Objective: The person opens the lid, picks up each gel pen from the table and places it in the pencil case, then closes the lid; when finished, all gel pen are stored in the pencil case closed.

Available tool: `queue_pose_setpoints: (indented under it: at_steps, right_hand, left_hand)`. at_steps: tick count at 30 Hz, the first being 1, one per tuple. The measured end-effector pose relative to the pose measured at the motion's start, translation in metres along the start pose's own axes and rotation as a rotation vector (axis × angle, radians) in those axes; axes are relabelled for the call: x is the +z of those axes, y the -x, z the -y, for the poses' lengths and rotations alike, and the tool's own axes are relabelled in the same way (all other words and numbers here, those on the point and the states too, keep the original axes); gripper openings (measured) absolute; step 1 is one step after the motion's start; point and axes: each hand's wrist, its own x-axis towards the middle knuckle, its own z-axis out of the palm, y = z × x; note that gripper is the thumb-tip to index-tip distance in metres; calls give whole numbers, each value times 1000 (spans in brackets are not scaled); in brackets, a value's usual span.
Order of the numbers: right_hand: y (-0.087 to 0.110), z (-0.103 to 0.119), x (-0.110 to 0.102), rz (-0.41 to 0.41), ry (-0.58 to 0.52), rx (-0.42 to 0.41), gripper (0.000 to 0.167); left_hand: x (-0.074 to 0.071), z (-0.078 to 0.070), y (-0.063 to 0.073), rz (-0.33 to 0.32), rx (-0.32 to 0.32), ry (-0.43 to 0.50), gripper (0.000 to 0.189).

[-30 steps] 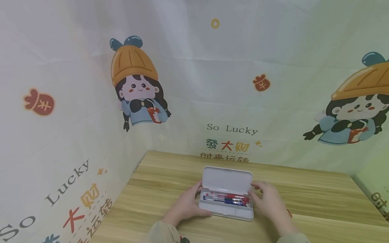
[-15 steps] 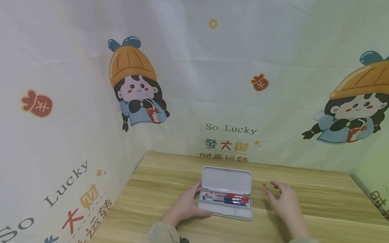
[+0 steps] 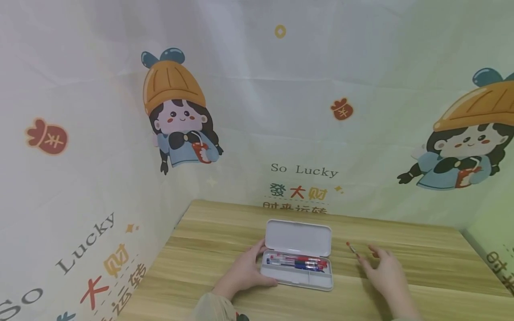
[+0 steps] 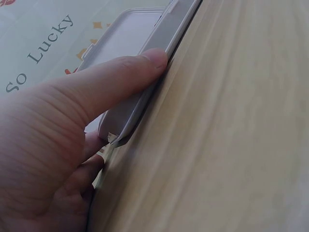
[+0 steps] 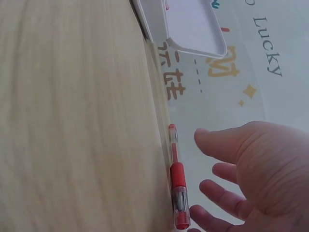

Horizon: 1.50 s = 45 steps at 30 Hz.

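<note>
A white pencil case [image 3: 297, 278] stands with its lid up on the table, with several red and blue pens [image 3: 299, 263] in its back compartment. My left hand [image 3: 246, 269] holds the case's left end, thumb [image 4: 154, 58] along the front wall and fingers behind it. To the right of the case lies a red pen [image 5: 177, 176] on the tabletop. My right hand [image 3: 387, 274] hovers beside that pen with spread, slightly bent fingers and nothing in them. In the head view this hand covers most of the pen, leaving its far end visible.
The wood-grain table [image 3: 225, 227] backs onto a pale printed curtain [image 3: 249, 111] with cartoon figures and lettering. The case's raised lid [image 3: 299, 237] leans back toward the curtain. A small front compartment [image 3: 321, 280] sits at the case's right.
My right hand has left the right side of the pencil case and moved right, to the red pen. The left hand keeps its hold on the case.
</note>
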Motion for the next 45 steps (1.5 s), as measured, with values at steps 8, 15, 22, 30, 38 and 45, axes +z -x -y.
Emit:
queue_pose_setpoints:
  at_steps: [8, 15, 22, 30, 38, 45]
  right_hand:
    - [1, -9, -1, 34, 30, 20, 65]
    - [1, -12, -1, 38, 49, 15, 59]
    - [0, -14, 3, 31, 15, 25, 38]
    - [-1, -10, 3, 16, 13, 45, 21]
    - [0, -4, 0, 12, -9, 46, 28]
    - [-4, 17, -5, -12, -55, 39, 32]
  left_hand:
    - [-2, -1, 1, 5, 1, -1, 135]
    - [-4, -2, 2, 7, 11, -3, 136]
    - [-4, -1, 2, 7, 14, -3, 135]
    - [-4, 2, 1, 9, 17, 7, 134]
    - [-3, 0, 2, 12, 5, -7, 134]
    - [-3, -2, 3, 8, -1, 3, 134]
